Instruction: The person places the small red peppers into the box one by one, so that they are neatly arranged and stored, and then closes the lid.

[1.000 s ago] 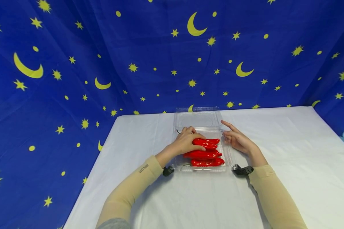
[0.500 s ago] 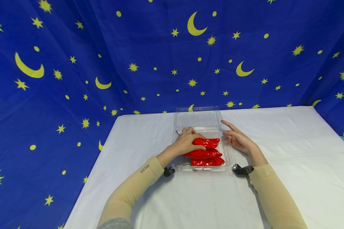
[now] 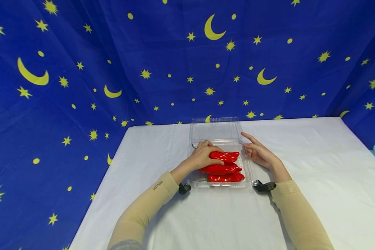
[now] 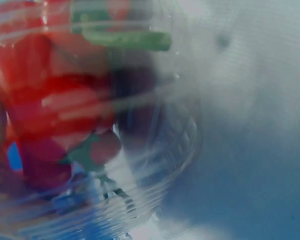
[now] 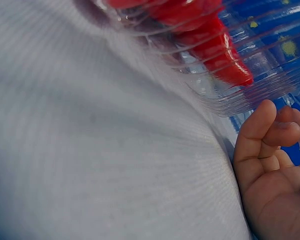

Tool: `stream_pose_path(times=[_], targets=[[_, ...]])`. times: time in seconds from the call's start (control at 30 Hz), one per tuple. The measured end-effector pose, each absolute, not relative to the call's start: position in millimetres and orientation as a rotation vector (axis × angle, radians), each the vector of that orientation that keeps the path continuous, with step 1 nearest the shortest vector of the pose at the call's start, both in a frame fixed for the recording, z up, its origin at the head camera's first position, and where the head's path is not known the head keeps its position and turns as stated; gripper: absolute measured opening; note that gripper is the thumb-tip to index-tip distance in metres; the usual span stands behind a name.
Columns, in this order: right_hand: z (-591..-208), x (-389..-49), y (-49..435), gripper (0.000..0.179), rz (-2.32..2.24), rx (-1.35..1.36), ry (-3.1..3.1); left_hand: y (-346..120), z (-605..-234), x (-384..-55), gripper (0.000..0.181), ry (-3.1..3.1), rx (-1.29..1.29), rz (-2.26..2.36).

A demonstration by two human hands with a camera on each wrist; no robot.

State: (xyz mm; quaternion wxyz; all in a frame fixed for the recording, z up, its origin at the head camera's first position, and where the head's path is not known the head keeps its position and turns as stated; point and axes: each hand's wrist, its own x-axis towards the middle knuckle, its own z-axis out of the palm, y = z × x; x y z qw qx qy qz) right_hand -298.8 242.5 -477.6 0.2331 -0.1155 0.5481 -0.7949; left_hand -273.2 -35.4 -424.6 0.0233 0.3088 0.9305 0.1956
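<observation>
Several shiny red chili peppers (image 3: 222,169) lie side by side in a clear plastic clamshell box (image 3: 249,172), whose lid (image 3: 217,130) is folded back behind it. My left hand (image 3: 201,157) reaches in from the left and grips the farthest red chili pepper (image 3: 227,157), thumb on its near side; its stem end is under the hand. At the box's right side is my right hand (image 3: 260,153), index finger pointing away and the others loosely bent by the rim. In the right wrist view, that hand (image 5: 276,172) holds nothing. Green stems (image 4: 132,40) show blurred through plastic in the left wrist view.
A white cloth (image 3: 228,215) covers the table. Behind it and at the sides hangs a blue curtain (image 3: 175,52) with yellow moons and stars. Each wrist wears a small black camera mount, the right one (image 3: 264,186) close to the box's near right corner.
</observation>
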Motion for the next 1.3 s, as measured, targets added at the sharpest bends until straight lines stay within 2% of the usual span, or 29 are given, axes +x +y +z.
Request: stream_pose_path(times=[0.83,1.3], targets=[[-477.5,-298.0,239.8,0.062,-2.186,-0.338,1.499,-48.0,-417.7,-269.6,0.049,2.82,0.894,0.732],[-468.8,-294.9,252.1,0.063,-2.114,-0.401,1.599,-80.0,-393.0,-270.5,0.056,2.783,0.88,0.885]])
